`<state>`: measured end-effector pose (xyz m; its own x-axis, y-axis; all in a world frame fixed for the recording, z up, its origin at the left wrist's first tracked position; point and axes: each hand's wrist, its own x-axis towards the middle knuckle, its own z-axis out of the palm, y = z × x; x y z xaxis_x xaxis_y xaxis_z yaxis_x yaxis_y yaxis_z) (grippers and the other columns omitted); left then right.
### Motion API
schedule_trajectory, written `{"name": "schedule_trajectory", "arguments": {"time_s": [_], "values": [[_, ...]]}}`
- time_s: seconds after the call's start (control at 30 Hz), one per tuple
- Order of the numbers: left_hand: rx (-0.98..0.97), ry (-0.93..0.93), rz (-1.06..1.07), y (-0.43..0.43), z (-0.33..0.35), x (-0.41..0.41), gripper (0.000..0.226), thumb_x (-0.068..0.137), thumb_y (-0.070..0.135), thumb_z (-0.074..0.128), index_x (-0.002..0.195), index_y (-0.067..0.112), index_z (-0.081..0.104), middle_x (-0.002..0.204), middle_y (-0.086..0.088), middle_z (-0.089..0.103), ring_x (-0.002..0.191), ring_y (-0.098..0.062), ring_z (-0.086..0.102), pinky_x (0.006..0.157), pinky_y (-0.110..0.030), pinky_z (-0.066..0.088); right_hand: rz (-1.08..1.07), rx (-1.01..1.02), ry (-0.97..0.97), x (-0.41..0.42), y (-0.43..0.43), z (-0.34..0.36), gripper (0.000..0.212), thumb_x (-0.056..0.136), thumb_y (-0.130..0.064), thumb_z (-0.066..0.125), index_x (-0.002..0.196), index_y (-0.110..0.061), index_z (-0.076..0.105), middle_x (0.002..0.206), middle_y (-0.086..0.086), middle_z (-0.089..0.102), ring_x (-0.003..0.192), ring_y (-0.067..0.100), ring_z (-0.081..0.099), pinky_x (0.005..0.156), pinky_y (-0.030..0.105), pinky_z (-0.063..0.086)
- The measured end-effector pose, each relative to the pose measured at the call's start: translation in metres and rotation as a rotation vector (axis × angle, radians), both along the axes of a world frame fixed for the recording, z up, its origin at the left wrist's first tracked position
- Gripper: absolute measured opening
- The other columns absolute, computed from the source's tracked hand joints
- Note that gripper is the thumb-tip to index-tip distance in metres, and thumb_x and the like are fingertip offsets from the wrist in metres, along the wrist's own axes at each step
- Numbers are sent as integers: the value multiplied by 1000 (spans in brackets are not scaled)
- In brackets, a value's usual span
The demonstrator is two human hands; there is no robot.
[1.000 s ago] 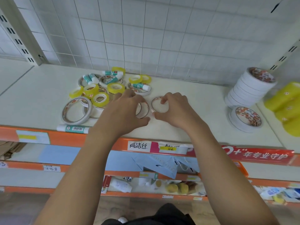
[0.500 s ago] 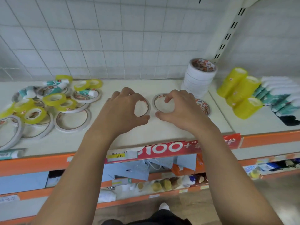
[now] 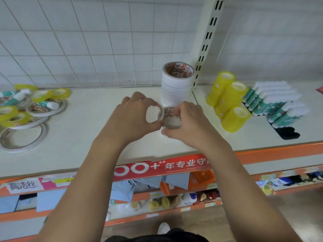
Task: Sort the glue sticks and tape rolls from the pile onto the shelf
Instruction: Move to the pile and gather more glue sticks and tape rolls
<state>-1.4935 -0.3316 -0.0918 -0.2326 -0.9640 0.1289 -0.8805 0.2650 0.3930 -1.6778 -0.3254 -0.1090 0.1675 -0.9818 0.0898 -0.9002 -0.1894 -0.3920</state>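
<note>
The white shelf (image 3: 83, 137) with an orange front edge bears a mixed pile (image 3: 26, 109) of tapes and glue at its left. A stack of white tape rolls (image 3: 176, 84) stands at mid-back. To its right lie yellow tape rolls (image 3: 227, 100) and rows of glue sticks (image 3: 274, 102).

My left grip (image 3: 133, 119) and right grip (image 3: 192, 127) are bare hands on bare forearms (image 3: 82, 189). Beneath them black fabric clothing (image 3: 157, 238) shows at the bottom edge, one rounded white shoe toe (image 3: 163, 227) just above it.

Left hand (image 3: 132, 117) pinches thin roll (image 3: 162, 111), tilted, edge touching second roll (image 3: 172, 120) gripped by right hand (image 3: 190, 123), just near of tall stack (image 3: 176, 86). Pile (image 3: 26, 109) left; yellow rolls (image 3: 229, 102), glue sticks (image 3: 276, 102) right (past the upright).
</note>
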Motion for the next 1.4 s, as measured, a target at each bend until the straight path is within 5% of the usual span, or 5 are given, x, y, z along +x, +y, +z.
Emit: {"name": "schedule_trajectory", "arguments": {"time_s": [0.4, 0.67, 0.87, 1.03, 1.4], "values": [[38, 11, -18, -5, -1, -49, 57, 73, 64, 67, 120, 32, 59, 118, 2, 51, 105, -24, 54, 90, -43, 48, 83, 152, -64, -43, -12, 4, 90, 61, -63, 80, 130, -17, 44, 129, 2, 49, 119, 22, 46, 91, 37, 45], [83, 9, -97, -13, -9, -61, 61, 70, 58, 70, 123, 29, 57, 119, 1, 50, 106, -22, 52, 92, -42, 47, 117, 214, -43, -54, -20, 1, 73, 61, -57, 83, 117, -21, 52, 106, -7, 50, 98, 15, 50, 66, 21, 40], [135, 192, -105, -15, -10, -28, 90, 60, 56, 82, 138, 27, 46, 131, 8, 47, 111, -6, 47, 87, -14, 37, 176, 223, -54, -55, -26, 5, 76, 56, -58, 85, 116, -23, 55, 108, -8, 57, 94, 12, 58, 76, 29, 53], [265, 125, -45, -15, -16, -10, 75, 59, 58, 82, 124, 28, 59, 118, 13, 61, 102, -10, 57, 84, -32, 48, 217, 232, -59, -56, -27, 6, 74, 56, -57, 85, 118, -28, 57, 107, -14, 63, 92, 5, 61, 77, 28, 55], [224, 161, -49, -12, -24, -33, 69, 56, 56, 84, 114, 24, 66, 101, 8, 69, 85, -10, 63, 80, -38, 54, 210, 263, -63, -64, -31, 10, 47, 54, -45, 91, 89, -39, 61, 86, -17, 69, 79, -3, 63, 67, 23, 53]]}}
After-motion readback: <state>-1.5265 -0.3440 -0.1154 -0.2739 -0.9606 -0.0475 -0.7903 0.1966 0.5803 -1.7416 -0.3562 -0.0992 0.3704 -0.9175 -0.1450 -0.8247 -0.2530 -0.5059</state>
